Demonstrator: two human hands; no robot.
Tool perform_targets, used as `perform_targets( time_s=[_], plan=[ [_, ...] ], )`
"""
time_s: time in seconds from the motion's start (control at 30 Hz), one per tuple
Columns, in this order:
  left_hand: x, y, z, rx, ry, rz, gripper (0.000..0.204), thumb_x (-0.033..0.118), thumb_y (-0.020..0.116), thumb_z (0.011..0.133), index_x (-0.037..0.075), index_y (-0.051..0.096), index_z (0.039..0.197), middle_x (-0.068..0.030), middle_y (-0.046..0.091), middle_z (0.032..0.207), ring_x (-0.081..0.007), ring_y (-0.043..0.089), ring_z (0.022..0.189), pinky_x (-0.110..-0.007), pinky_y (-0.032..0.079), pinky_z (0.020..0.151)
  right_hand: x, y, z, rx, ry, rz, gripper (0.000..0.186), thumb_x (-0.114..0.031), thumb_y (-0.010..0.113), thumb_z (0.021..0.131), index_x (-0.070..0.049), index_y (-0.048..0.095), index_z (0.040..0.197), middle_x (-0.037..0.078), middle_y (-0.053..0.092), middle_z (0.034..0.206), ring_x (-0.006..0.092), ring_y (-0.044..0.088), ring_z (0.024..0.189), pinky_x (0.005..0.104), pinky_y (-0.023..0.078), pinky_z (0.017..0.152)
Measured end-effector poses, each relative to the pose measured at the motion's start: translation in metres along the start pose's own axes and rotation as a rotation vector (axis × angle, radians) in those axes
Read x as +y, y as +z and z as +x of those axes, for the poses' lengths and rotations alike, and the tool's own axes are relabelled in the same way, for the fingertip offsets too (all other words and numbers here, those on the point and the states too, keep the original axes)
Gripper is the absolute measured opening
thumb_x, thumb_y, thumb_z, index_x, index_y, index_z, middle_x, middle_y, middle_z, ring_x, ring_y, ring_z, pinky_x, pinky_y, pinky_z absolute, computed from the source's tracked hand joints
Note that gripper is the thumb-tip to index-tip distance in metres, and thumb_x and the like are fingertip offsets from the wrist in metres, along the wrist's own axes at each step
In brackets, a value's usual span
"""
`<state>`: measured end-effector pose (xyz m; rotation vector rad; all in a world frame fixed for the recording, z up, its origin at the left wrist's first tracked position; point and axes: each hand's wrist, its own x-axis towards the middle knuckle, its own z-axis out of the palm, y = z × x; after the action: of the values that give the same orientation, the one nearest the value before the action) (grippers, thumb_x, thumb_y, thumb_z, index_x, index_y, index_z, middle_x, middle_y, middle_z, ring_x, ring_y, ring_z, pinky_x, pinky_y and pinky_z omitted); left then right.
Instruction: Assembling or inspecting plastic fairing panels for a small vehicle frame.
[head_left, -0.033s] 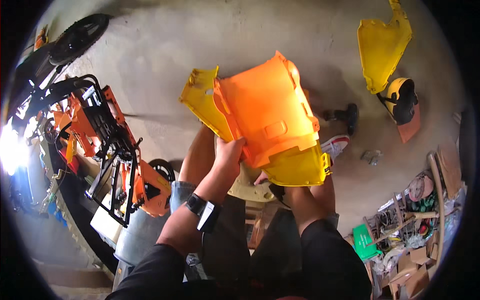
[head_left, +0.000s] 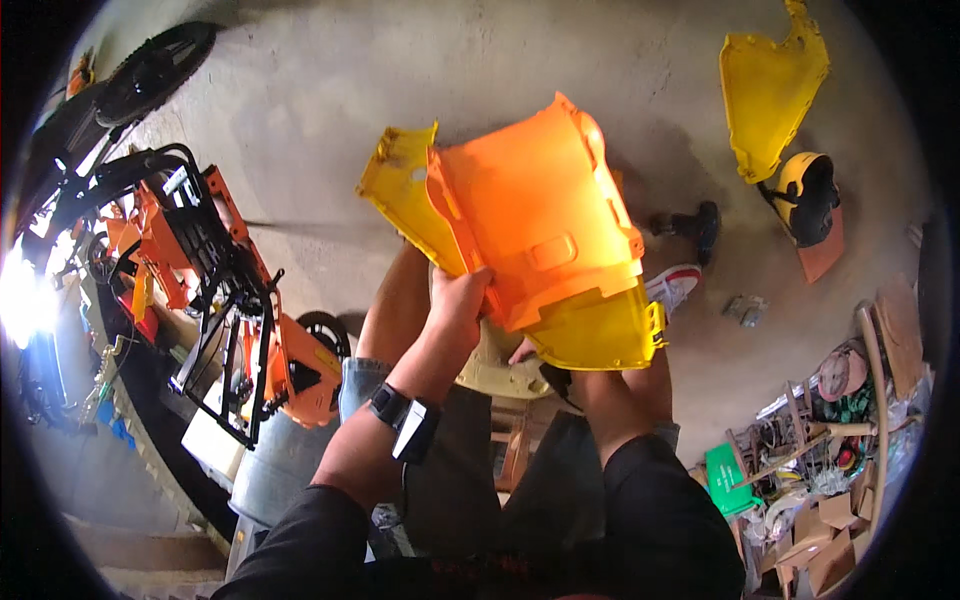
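Note:
An orange plastic body panel [head_left: 535,210] is tilted up in front of me, with yellow panels behind it. One yellow panel [head_left: 405,185] sticks out at its left, and another yellow piece [head_left: 595,330] shows below its lower right edge. My left hand [head_left: 460,305] is closed round the orange panel's lower left edge, thumb on its face. My right hand [head_left: 522,350] is mostly hidden under the lower yellow piece; only a fingertip or so shows, so its grip cannot be read. Beneath it a pale yellow curved part [head_left: 500,370] lies between my knees.
A partly stripped black-and-orange vehicle frame [head_left: 225,290] stands at left near a wheel [head_left: 160,75]. On the floor at right are a dark power tool [head_left: 695,228], a yellow panel [head_left: 770,95] and a yellow-black rounded part [head_left: 805,195]. Cardboard and a green box [head_left: 728,478] clutter the lower right.
The whole view has shifted slightly. My hands and the panels keep nearly the same places relative to each other.

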<state>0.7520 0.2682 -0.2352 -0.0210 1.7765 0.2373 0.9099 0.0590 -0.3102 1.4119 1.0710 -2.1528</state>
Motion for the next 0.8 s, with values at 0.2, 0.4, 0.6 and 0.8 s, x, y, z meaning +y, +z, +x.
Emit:
perform_targets(
  time_s=[0.2,0.4,0.6,0.8],
  plan=[
    [0.005,-0.004,0.001,-0.042,0.042,-0.044,0.036,-0.007,0.054,0.082,0.005,0.055,0.116,-0.0054,0.065,0.090,-0.0123,0.055,0.057,-0.024,0.043,0.047,0.004,0.001,0.003,-0.011,-0.006,0.016,0.116,-0.052,0.083,0.057,0.000,0.024,0.143,0.023,0.051,0.128,0.0373,0.047,0.122,0.0408,0.039,0.103],
    [0.001,-0.008,0.005,-0.043,0.031,-0.052,0.034,-0.006,0.053,0.083,0.004,0.054,0.116,-0.0068,0.064,0.089,-0.0134,0.056,0.057,-0.023,0.044,0.048,0.002,0.018,0.014,-0.055,-0.031,-0.006,0.118,-0.053,0.082,0.056,0.000,0.023,0.144,0.023,0.053,0.125,0.0387,0.048,0.121,0.0414,0.040,0.102],
    [0.004,-0.008,0.001,0.049,0.008,-0.018,0.032,-0.006,0.053,0.083,0.003,0.053,0.114,-0.0071,0.063,0.086,-0.0162,0.058,0.058,-0.026,0.048,0.050,0.002,0.072,0.048,-0.150,-0.148,-0.101,0.120,-0.055,0.082,0.055,0.000,0.023,0.144,0.024,0.055,0.123,0.0401,0.049,0.120,0.0420,0.040,0.102],
    [0.006,0.000,-0.001,-0.029,0.072,-0.121,0.036,-0.006,0.056,0.081,0.004,0.053,0.115,-0.0077,0.062,0.089,-0.0160,0.059,0.063,-0.027,0.049,0.052,0.013,0.135,0.095,-0.127,-0.227,-0.314,0.122,-0.056,0.082,0.054,-0.001,0.022,0.145,0.024,0.057,0.120,0.0415,0.050,0.118,0.0425,0.040,0.101]
  ],
)
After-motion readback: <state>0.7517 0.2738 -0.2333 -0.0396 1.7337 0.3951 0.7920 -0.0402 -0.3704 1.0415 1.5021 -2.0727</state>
